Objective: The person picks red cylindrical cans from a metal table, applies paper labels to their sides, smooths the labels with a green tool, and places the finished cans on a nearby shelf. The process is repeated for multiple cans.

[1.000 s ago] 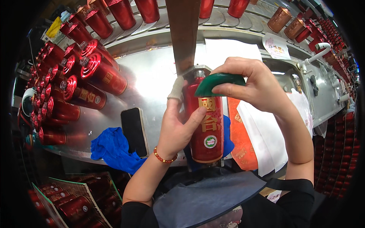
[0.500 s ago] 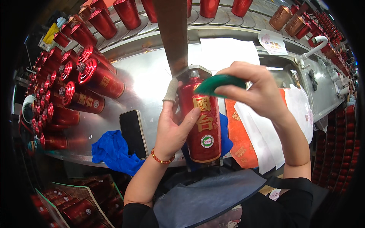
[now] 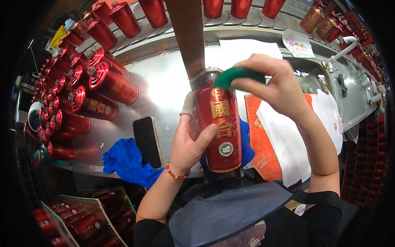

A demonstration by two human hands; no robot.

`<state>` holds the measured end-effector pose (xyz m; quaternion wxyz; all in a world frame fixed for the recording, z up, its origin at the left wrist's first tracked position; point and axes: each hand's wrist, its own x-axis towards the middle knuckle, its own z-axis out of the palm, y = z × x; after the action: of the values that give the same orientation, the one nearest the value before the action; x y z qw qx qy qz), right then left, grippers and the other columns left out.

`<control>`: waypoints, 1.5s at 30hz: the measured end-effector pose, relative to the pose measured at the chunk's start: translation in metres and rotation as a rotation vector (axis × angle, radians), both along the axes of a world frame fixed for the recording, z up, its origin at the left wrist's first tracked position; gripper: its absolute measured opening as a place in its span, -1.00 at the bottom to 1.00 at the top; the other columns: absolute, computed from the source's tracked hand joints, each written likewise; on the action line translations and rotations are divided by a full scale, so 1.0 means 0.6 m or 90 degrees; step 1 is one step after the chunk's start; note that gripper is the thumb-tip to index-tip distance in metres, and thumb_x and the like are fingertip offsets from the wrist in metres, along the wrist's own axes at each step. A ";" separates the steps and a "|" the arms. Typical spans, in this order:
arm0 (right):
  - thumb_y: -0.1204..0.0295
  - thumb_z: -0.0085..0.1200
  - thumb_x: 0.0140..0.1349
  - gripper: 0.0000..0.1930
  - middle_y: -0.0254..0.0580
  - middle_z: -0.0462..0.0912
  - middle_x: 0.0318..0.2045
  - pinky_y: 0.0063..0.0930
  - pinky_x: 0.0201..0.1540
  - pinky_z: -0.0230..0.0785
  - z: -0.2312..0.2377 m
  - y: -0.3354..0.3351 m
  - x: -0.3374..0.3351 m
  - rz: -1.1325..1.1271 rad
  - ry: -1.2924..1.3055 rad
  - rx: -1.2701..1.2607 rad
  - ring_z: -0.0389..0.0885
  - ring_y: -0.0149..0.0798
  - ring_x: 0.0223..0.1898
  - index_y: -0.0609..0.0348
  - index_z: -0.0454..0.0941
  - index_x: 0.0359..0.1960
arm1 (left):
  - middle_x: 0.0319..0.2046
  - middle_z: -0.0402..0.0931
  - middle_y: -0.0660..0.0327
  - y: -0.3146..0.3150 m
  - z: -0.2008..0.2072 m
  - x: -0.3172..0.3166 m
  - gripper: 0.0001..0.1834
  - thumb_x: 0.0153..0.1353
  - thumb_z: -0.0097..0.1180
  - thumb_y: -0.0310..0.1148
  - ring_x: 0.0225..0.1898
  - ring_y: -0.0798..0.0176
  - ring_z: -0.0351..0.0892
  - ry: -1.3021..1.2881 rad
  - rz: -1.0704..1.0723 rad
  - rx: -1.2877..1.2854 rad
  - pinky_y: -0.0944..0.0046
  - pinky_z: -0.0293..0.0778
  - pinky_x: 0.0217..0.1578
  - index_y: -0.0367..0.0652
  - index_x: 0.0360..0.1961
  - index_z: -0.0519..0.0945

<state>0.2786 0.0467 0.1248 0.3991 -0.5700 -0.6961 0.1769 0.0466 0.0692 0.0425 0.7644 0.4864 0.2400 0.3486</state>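
Note:
A red bottle (image 3: 224, 159) with gold characters and a round white-and-green sticker lies tilted before me, its neck pointing away from me. My left hand (image 3: 187, 144) grips its left side, the thumb across the front; a beige cover sits on one finger. My right hand (image 3: 269, 84) pinches a green pad (image 3: 238, 77) by the bottle's shoulder. The pad hides part of the shoulder. Under the bottle's lower end shows blue cloth (image 3: 247, 142).
Many red bottles (image 3: 113, 84) crowd the left side. A black phone (image 3: 147, 142) and crumpled blue cloth (image 3: 127, 160) lie near my left forearm. White paper (image 3: 284, 140) covers orange sheets (image 3: 258, 123) at right, before a sink with a white tap (image 3: 345, 47). A brown post (image 3: 185, 37) rises beyond the bottle.
My right hand and the green pad have moved slightly up, uncovering an emblem on the bottle. My left hand keeps its hold. Bottles along the far conveyor have shifted right.

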 end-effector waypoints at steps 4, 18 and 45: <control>0.44 0.34 0.20 -0.78 -0.29 0.69 -0.38 -0.57 -0.31 0.44 0.004 -0.035 -0.036 -0.009 0.081 -0.037 0.61 -0.48 -0.35 0.25 0.70 -0.15 | 0.50 -0.02 -0.08 -0.012 -0.008 -0.014 -0.05 0.35 0.15 -0.44 0.49 0.04 0.10 0.023 0.016 0.059 0.04 0.17 0.42 -0.28 0.56 -0.22; 0.46 0.22 0.33 -0.83 -0.36 0.66 -0.36 -0.64 -0.24 0.50 -0.094 -0.152 -0.055 -0.125 0.575 -0.209 0.64 -0.53 -0.33 0.28 0.57 -0.14 | 0.54 -0.14 -0.12 -0.057 -0.027 -0.045 -0.08 0.33 0.10 -0.43 0.56 -0.03 -0.10 0.104 0.040 0.185 0.04 -0.12 0.51 -0.42 0.53 -0.18; 0.39 0.28 0.29 -0.80 -0.34 0.68 -0.41 -0.66 -0.29 0.47 -0.102 -0.158 -0.004 -0.190 0.444 -0.221 0.61 -0.55 -0.39 0.30 0.61 -0.23 | 0.39 0.27 0.03 -0.048 0.042 -0.047 -0.31 0.10 0.32 0.22 0.42 -0.03 0.10 0.504 0.156 0.944 -0.04 0.11 0.39 -0.10 0.07 0.71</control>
<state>0.2764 -0.0483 0.0636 0.5301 -0.6292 -0.3893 0.4141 0.0182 0.0406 0.0677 0.0644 0.9182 0.2501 0.3004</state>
